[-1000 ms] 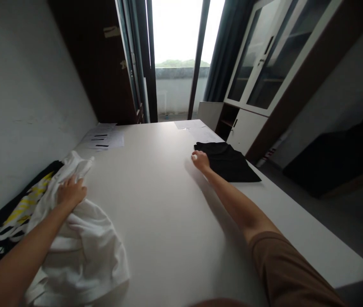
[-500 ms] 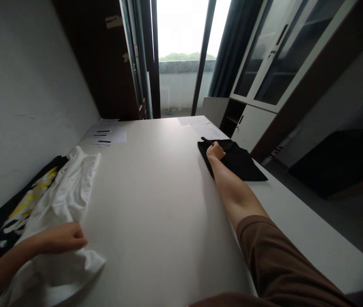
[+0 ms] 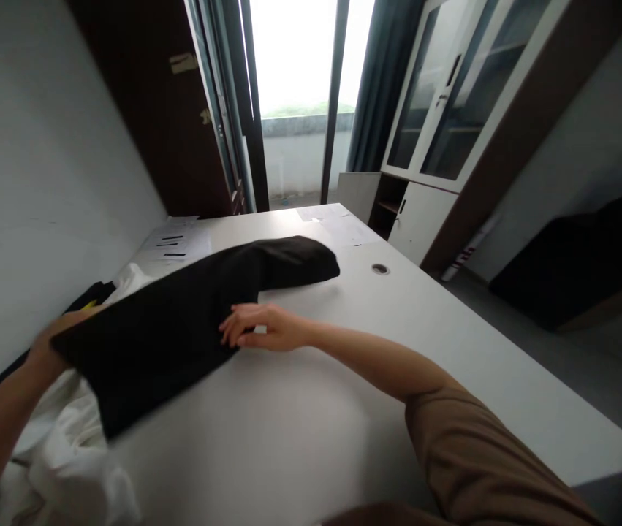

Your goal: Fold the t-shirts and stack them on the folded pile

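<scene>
A black garment (image 3: 179, 314), its kind unclear, stretches in the air across the left and middle of the white table (image 3: 289, 424). At its left corner my left hand (image 3: 61, 340) grips the edge; the cloth hides part of the fingers. My right hand (image 3: 253, 325) touches the garment's near edge, fingers bent and slightly apart, not closed on the cloth. Beneath my left arm lies a crumpled white garment (image 3: 69, 438). A black garment with some yellow (image 3: 91, 303) shows only partly behind it, by the wall.
Printed papers (image 3: 173, 245) lie at the table's far left, and more sheets (image 3: 338, 226) at the far right. A round cable hole (image 3: 380, 269) sits near the right edge. Beyond stands a white cabinet (image 3: 425, 219) with one lower door ajar, beside the window (image 3: 294, 73).
The black garment has been lifted from the table's right side and swung left over the white garment. My left hand has taken its corner; my right hand has moved left and loosened.
</scene>
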Demonstrator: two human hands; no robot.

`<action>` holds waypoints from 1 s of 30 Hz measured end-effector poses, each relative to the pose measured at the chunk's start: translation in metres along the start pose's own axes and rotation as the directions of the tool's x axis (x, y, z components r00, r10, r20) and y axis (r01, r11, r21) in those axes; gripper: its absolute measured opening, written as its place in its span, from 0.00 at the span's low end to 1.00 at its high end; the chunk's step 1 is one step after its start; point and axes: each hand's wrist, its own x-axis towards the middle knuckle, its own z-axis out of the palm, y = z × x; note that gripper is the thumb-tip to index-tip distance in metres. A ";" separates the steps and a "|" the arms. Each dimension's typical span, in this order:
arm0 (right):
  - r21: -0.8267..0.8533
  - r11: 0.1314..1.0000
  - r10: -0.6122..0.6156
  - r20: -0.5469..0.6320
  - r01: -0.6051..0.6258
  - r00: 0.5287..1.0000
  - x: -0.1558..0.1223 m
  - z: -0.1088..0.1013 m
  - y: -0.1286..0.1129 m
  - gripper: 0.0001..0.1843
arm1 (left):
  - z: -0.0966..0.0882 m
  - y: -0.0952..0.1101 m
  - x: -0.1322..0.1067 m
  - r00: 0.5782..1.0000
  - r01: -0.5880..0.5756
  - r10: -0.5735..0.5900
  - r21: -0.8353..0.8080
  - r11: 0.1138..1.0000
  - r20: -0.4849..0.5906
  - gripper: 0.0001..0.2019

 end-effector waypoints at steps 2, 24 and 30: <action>0.115 0.990 0.061 0.162 -0.080 0.985 -0.015 0.017 0.007 0.12 | -0.002 0.002 0.005 0.977 0.028 0.011 0.177 0.984 -0.215 0.21; -0.033 0.756 0.585 -0.416 -0.654 0.696 -0.101 0.026 0.140 0.12 | 0.202 0.170 0.095 0.956 -0.187 0.239 0.274 0.943 -0.170 0.28; -0.136 0.740 0.559 -0.418 -0.658 0.716 -0.097 0.030 0.144 0.11 | 0.133 0.057 0.107 0.944 0.067 0.067 0.387 0.920 -0.324 0.21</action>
